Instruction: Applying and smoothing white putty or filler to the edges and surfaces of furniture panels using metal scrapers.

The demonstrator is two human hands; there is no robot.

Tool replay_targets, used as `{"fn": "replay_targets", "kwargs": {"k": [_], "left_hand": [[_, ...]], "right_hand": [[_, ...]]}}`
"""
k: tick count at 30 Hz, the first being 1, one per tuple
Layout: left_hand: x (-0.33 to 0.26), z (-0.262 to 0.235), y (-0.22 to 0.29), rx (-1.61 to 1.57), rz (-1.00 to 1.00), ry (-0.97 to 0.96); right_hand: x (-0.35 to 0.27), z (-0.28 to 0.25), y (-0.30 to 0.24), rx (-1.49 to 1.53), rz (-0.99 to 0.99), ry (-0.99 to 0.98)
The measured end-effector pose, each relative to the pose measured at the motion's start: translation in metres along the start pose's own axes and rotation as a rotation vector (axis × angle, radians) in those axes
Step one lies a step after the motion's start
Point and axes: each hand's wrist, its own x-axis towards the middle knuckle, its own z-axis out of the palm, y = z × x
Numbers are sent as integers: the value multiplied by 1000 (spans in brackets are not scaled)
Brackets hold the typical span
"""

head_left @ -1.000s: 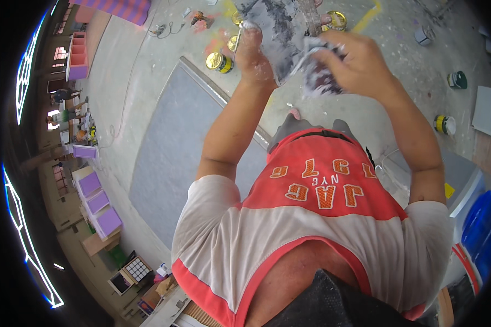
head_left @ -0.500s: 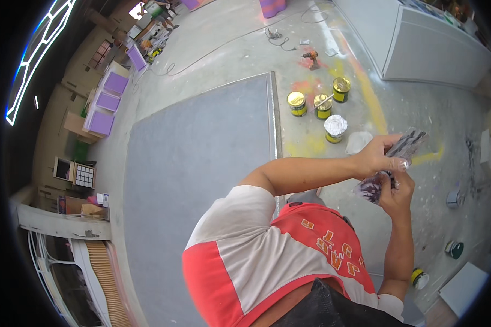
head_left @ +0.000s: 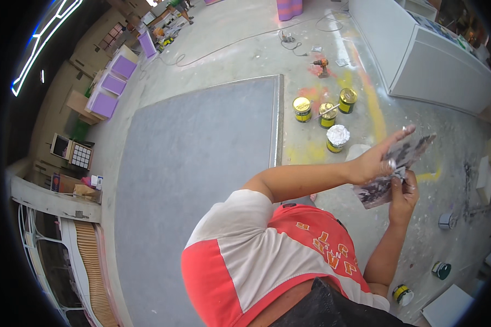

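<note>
Both my hands are out to the right, over the concrete floor, on a flat grey sheet [head_left: 414,150] smeared with dark and white paint. My left hand [head_left: 373,163] lies across the sheet's face with fingers stretched out along it. My right hand [head_left: 402,193] grips the sheet's lower edge from below. My red and white shirt [head_left: 267,261] fills the lower middle of the view.
A large grey panel [head_left: 202,163] lies flat on the floor at left. Three yellow paint cans [head_left: 301,109] and one with white paste on top [head_left: 337,137] stand beside its right edge. A drill [head_left: 321,64], white cabinets [head_left: 436,60], purple boxes [head_left: 114,82] and small cans [head_left: 441,269] sit around.
The view has swung round, so the grey panel now lies at left. My hands stay together on the smeared sheet, now held out to the right with my left fingers stretched flat.
</note>
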Motion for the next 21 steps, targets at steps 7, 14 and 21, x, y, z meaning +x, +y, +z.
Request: {"fn": "replay_targets", "kwargs": {"k": [7, 14, 21], "left_hand": [[-9, -15, 32, -991, -379, -428], [-10, -12, 14, -615, -601, -86], [-8, -8, 18, -665, -511, -45]], "right_hand": [[-2, -46, -27, -262, 106, -177], [6, -11, -45, -862, -253, -91], [-2, -12, -30, -944, -54, 31]]}}
